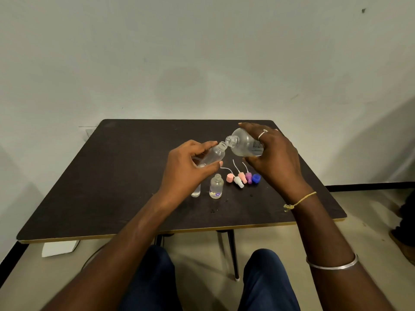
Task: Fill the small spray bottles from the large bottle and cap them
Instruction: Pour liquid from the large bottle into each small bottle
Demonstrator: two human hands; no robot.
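Small spray bottle [216,186] stands uncapped on the bench [112,187]. Loose spray caps [241,177] lie just right of it. Beyond it, the left hand [186,167] curls its fingers round a tilted second bottle [214,153]. Beyond and to its right, the right hand [276,153] grips the tipped large bottle [243,143], the two mouths just beside each other.

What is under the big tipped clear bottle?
Plastic spray caps with thin tubes: two pink caps, a white cap, a purple cap, plus a round blue cap. The right hand hides anything beyond.
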